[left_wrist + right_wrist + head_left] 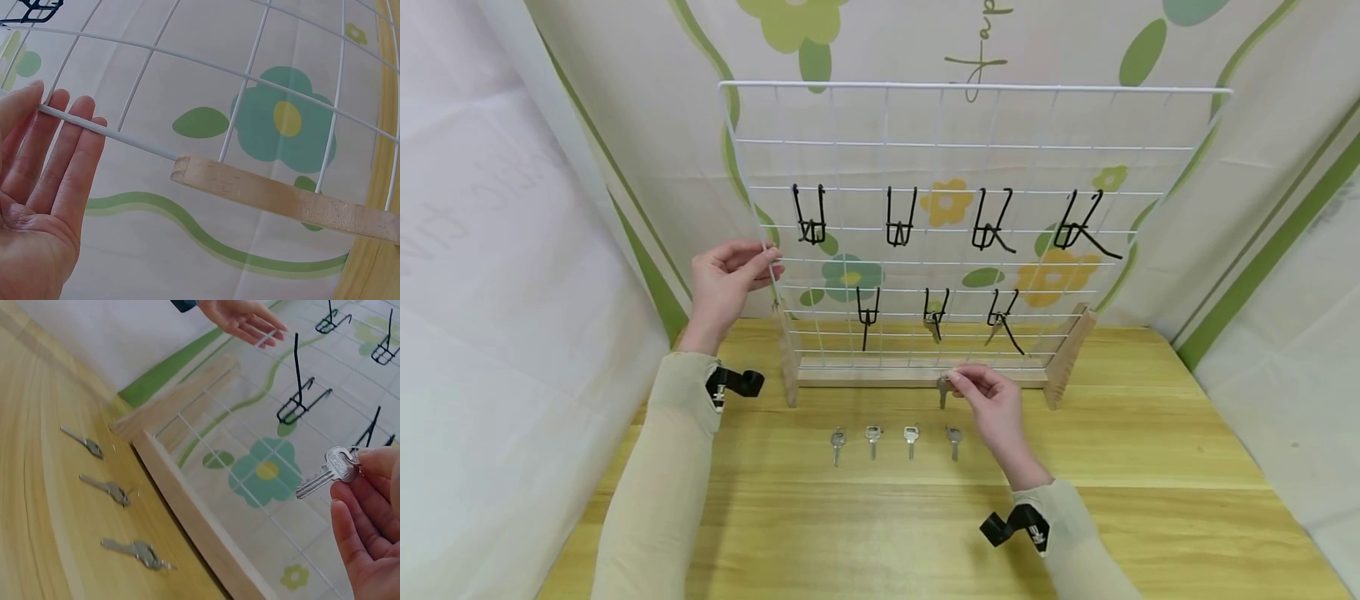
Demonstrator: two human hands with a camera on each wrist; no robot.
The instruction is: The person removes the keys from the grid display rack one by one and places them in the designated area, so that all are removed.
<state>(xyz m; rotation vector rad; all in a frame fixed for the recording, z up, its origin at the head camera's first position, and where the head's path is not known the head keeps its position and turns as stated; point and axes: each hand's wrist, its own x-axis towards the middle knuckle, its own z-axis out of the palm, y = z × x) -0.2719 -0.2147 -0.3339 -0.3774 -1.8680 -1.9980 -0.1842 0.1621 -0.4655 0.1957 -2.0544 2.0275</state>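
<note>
A white wire grid rack [917, 143] stands upright in a wooden base, with black hooks in two rows. My left hand [730, 275] holds the rack's left edge wire, the thumb in front and the fingers behind it. Low in front of the rack, my right hand [996, 408] pinches a silver key [337, 464] by its small ring, the blade pointing away from the fingers. Keys hang on the lower middle hook [935, 317] and the lower right hook [1004, 318]. The lower left hook [867, 317] bears no key.
Several loose keys lie in a row on the wooden table [850, 533] before the rack, among them a leftmost key [838, 442] and a rightmost key [954, 437]. A wooden foot [1070, 358] supports the rack's right end. Printed cloth [647, 125] encloses the back and sides.
</note>
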